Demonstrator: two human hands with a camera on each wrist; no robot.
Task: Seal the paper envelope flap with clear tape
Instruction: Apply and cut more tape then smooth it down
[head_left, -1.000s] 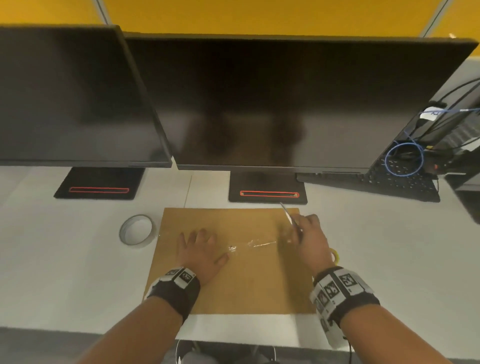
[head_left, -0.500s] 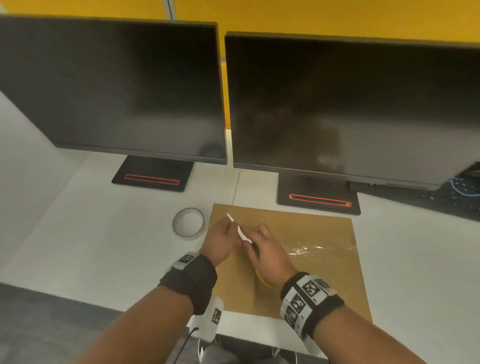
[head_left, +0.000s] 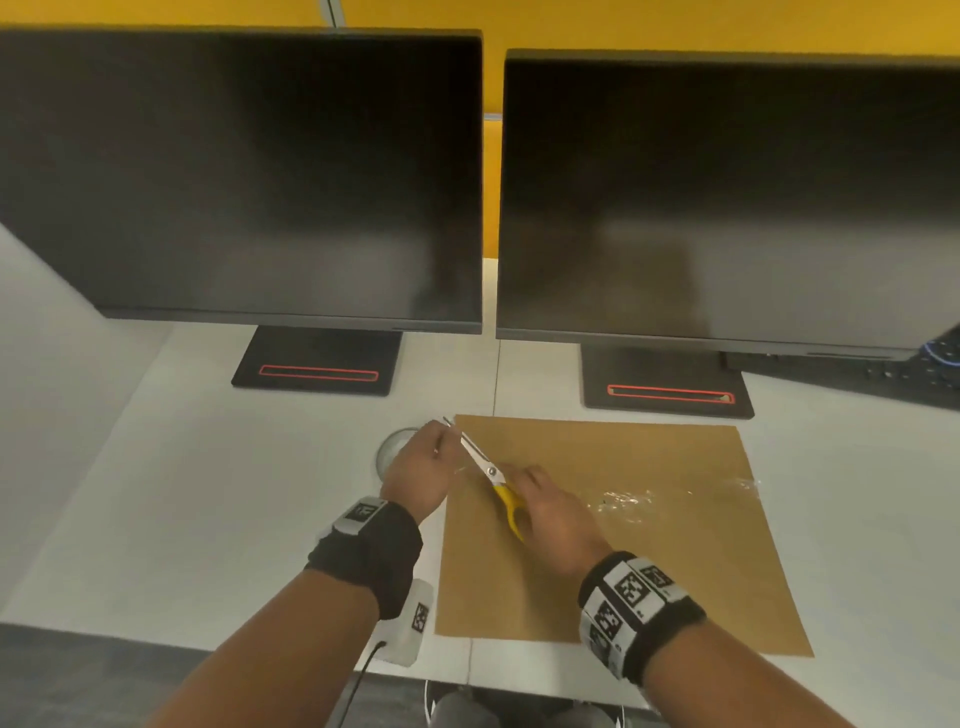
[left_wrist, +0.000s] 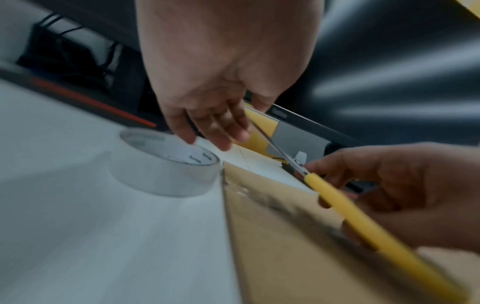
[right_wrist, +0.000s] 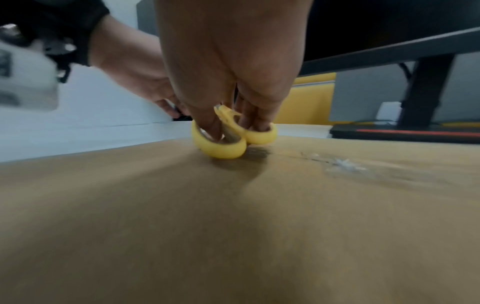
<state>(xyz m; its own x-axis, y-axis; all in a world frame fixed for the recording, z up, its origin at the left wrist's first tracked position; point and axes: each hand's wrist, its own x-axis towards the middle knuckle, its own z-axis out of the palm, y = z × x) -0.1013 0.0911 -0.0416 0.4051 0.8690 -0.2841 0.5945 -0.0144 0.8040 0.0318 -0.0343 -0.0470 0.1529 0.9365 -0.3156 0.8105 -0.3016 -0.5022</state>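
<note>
Nearest, flat on the white counter (head_left: 208, 493): brown paper envelope (head_left: 623, 561), one corner just past the front edge. Looks light, thin and limp. Likely slides on the smooth counter if pushed, so best pinned under a flat palm, not lifted by an edge. Holds whatever is inside out of sight; no bulge shows. No other container about.

Across its middle, a wrinkled, shiny strip of clear tape (head_left: 631, 501), stuck down and running to the right edge. Sticky, flimsy stuff, apt to crease or cling to itself; best pulled taut by the ends.

Just left of that, right hand (head_left: 550, 514) low over the envelope, fingers and thumb through the yellow loops of the scissors (head_left: 491, 475), gripping them. Blades almost together, pointing away and to the left.

At the blade tips, left hand (head_left: 418, 470) above the envelope's far left corner, fingers hanging down and loosely bent. Cannot tell whether any tape is pinched between them; too clear and too blurred to see.

Right under that hand, touching the envelope's left edge: tape roll (left_wrist: 166, 164), flat on the counter.

Farthest back, two dark monitors (head_left: 260, 171) on black stands.
</note>
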